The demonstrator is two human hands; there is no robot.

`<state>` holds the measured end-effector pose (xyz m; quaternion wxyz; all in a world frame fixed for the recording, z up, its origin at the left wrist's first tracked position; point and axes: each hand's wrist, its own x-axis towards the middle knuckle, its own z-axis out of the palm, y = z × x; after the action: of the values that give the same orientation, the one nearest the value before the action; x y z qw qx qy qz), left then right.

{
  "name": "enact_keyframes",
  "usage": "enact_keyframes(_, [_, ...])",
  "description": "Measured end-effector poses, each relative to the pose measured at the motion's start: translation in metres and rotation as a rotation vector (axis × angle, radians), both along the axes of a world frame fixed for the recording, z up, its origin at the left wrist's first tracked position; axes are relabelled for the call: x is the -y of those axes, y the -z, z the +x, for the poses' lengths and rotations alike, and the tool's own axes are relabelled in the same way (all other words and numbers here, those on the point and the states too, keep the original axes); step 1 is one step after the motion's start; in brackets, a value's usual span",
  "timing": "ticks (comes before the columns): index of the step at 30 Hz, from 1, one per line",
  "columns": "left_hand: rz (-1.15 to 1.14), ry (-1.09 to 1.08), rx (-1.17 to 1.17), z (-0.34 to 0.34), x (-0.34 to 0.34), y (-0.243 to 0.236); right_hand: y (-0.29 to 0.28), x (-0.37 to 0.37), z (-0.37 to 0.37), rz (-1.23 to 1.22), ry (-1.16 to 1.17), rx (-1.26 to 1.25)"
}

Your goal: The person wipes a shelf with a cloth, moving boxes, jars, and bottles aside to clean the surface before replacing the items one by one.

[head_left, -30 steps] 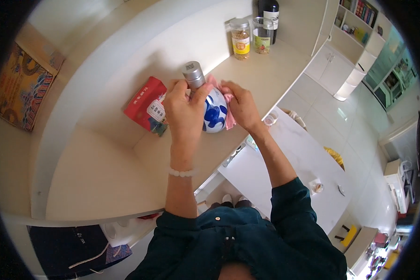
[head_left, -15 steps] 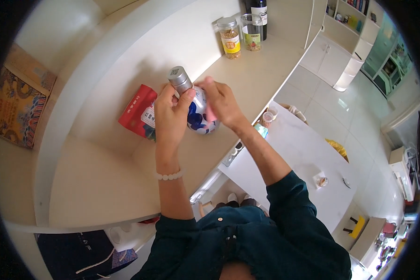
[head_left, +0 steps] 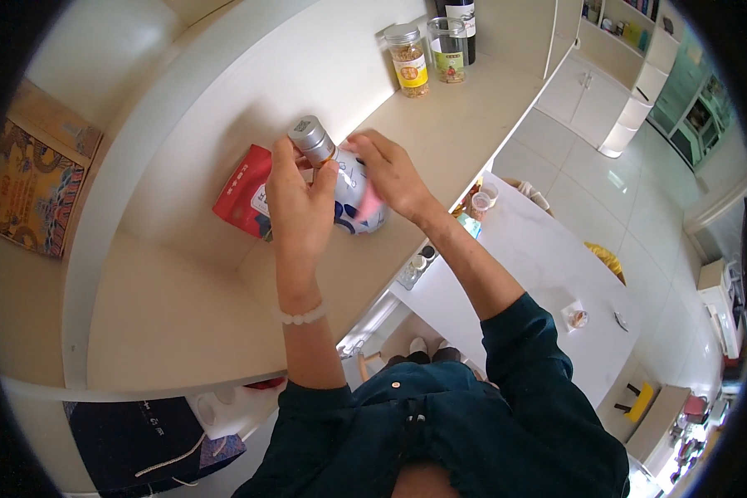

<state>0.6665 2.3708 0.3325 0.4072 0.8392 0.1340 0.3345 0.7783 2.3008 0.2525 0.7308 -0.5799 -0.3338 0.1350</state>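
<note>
Bottle [head_left: 350,176], rounded, white with blue patterning, silver cap [head_left: 310,138]: between the hands, over the shelf [head_left: 494,104]; whether its base touches, cannot tell. Left hand [head_left: 300,197]: grasping the neck just below the cap; white bead bracelet [head_left: 305,316] at its wrist. Right hand [head_left: 396,177]: clasping pink cloth [head_left: 368,204], blurred, against the bottle's right side. Red packet [head_left: 242,192]: just left of the left hand, partly covered. Beyond the right hand: yellow-labelled jar [head_left: 410,68], green-labelled clear jar [head_left: 449,60], dark bottle [head_left: 471,37].
</note>
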Motion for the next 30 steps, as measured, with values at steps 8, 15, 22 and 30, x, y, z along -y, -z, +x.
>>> enact_keyframes(8, [0.059, -0.056, 0.023, -0.006, -0.015, -0.006, 0.041, -0.003, 0.013, -0.139, -0.023, -0.025])
enact_keyframes(15, [0.352, -0.465, -0.287, 0.008, 0.019, -0.049, 0.013, 0.012, 0.007, 0.046, 0.070, -0.192])
enact_keyframes(22, [0.404, -0.267, -0.166, 0.007, -0.003, -0.045, -0.038, 0.005, -0.015, 0.115, -0.148, -0.004])
enact_keyframes(30, [0.278, -0.051, -0.156, -0.001, -0.015, -0.048, -0.013, 0.011, 0.011, -0.303, -0.333, -0.259])
